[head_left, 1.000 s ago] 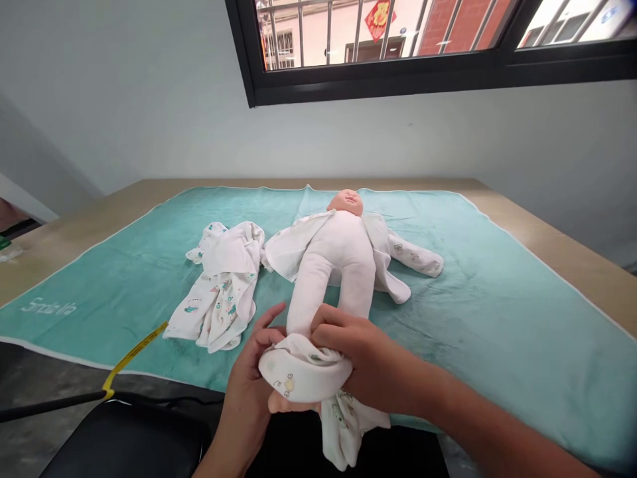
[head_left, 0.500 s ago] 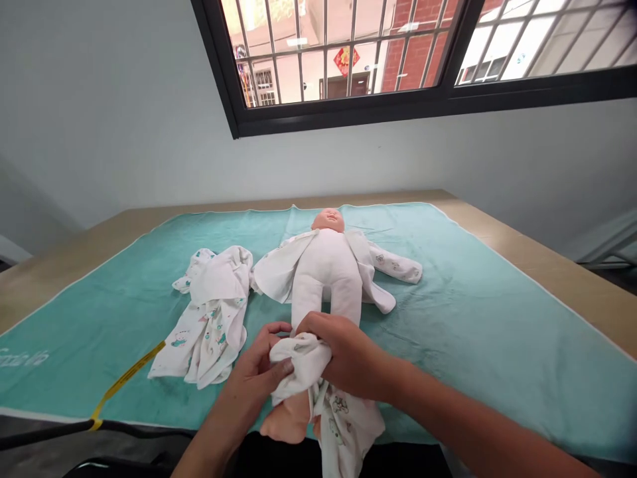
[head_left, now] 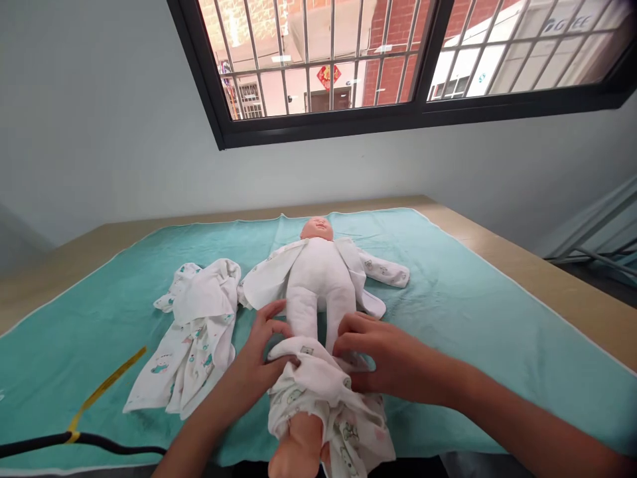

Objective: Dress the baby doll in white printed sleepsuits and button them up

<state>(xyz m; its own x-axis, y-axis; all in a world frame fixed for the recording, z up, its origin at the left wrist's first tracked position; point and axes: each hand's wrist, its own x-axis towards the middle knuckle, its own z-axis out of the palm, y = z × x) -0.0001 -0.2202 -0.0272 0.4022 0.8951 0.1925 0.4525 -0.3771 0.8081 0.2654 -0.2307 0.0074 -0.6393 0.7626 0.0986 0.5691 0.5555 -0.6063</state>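
My left hand (head_left: 263, 352) and right hand (head_left: 385, 355) curve at the printed baby trousers (head_left: 318, 375) bunched over the baby doll's (head_left: 321, 265) lower legs, thumbs parted from forefingers; from here I can't tell whether either pinches cloth. The doll lies face-up on the teal blanket (head_left: 448, 318).

The trousers (head_left: 318, 378) I handle are white, scattered with little grey and green figures and a touch of pink. Before me the doll's body (head_left: 321, 269) is plain white, its head (head_left: 314, 229) pink and its foot (head_left: 298, 455) a deeper orange-pink. I see a white jacket (head_left: 273, 279) with small greyish prints along the sleeve (head_left: 385, 271). The folded clothes (head_left: 199, 325) to my left are white with teal motifs. My towel (head_left: 458, 352) is teal, edged in white, over a pale wood-brown table (head_left: 502, 249); the strap (head_left: 107, 385) is yellow, the cable (head_left: 119, 446) black.
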